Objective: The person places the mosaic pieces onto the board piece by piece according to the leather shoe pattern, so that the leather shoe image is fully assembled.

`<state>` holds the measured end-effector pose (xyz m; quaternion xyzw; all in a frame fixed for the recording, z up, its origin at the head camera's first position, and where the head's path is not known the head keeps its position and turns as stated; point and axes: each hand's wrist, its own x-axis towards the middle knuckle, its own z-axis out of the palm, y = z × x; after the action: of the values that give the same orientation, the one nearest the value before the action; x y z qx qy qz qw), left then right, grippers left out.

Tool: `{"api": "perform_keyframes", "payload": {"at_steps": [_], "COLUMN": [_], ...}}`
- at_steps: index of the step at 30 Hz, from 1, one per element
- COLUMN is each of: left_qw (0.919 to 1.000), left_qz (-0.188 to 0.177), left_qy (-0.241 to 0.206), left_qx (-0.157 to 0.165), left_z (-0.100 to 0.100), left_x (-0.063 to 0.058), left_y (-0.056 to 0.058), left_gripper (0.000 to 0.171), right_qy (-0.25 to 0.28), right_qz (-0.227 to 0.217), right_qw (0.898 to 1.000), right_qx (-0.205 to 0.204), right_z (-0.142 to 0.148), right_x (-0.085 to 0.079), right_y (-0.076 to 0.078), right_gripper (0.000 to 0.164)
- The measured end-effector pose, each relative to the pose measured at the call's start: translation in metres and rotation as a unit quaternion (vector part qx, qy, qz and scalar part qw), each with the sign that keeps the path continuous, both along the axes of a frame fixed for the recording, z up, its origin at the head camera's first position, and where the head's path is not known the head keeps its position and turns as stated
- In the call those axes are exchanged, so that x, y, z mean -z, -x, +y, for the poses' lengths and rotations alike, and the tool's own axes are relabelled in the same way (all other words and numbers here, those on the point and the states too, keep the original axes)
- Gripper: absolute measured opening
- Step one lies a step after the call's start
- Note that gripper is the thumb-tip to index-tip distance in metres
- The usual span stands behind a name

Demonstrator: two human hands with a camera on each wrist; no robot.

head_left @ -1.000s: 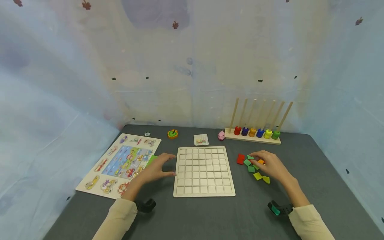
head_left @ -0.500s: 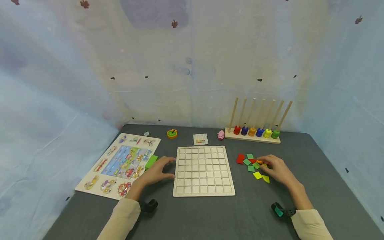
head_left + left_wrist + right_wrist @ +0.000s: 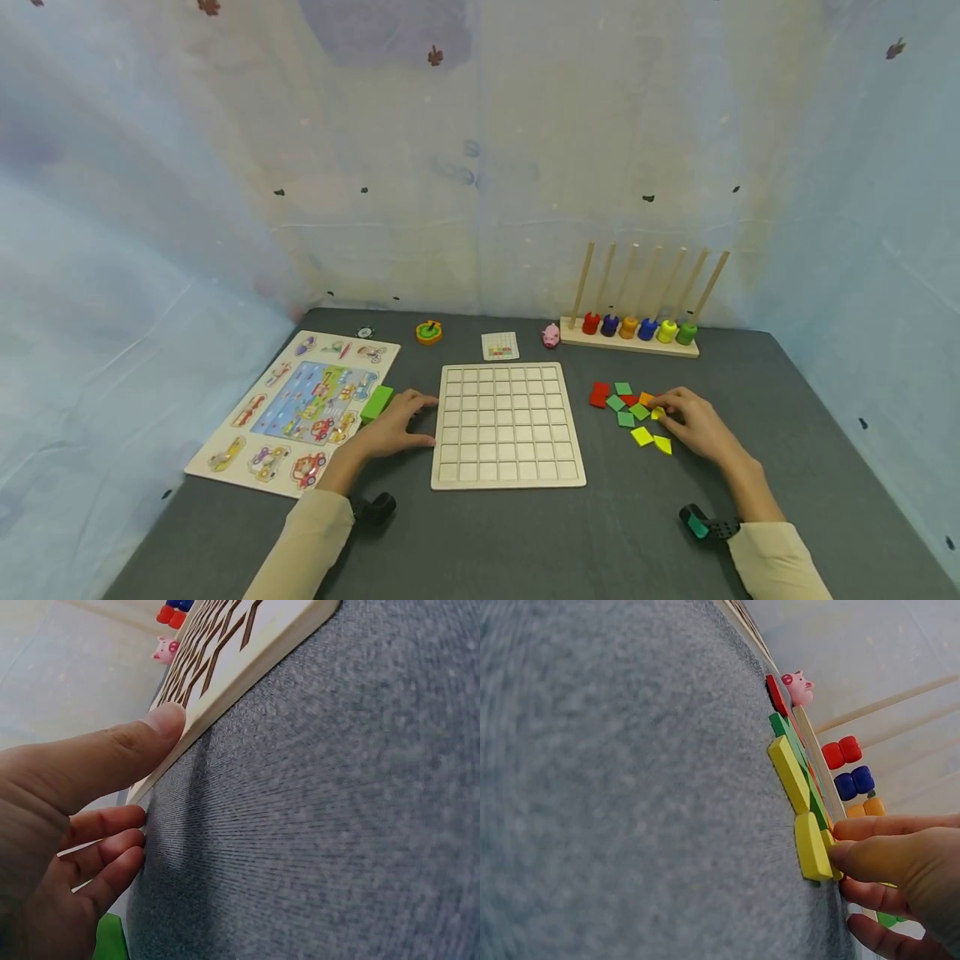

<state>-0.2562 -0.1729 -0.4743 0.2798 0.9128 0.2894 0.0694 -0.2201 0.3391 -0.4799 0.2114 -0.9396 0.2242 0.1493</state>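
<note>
Fingers wide, your left hand (image 3: 390, 427) flanked a square wooden grid board (image 3: 507, 427); nearer the worktop's (image 3: 525, 546) right edge, your right hand (image 3: 693, 422) pinched a flat yellow tile (image 3: 657, 413).

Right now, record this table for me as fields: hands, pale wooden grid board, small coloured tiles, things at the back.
Left hand: at the left edge of the square pale wooden grid board
Right hand: thumb and forefinger at a small yellow tile; grip unclear
Grid board: flat on the dark grey table, between the hands
Other tiles: red, green, orange, yellow; right of the board
Back includes: paper card, pink toy pig, wooden peg rack with coloured beads
</note>
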Motion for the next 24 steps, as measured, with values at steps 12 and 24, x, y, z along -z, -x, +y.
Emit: {"api": "perform_keyframes", "payload": {"at_steps": [12,24], "left_qw": [0.9999,0.9997], "left_qz": [0.001,0.004], "left_qy": [0.016,0.023], "left_qx": [-0.007,-0.002], "left_z": [0.0057,0.0092], "left_x": [0.0016,-0.0002], "left_y": [0.0047,0.0066], "left_gripper": [0.069,0.067], "right_qy": [-0.013,0.027], "right_qz": [-0.075,-0.129], "right_qw": [0.996,0.99], "right_qx": [0.045,0.052], "right_z": [0.001,0.001], "right_x": [-0.0021,-0.007], "right_y": [0.0003,0.0004], "right_gripper": [0.019,0.022]}}
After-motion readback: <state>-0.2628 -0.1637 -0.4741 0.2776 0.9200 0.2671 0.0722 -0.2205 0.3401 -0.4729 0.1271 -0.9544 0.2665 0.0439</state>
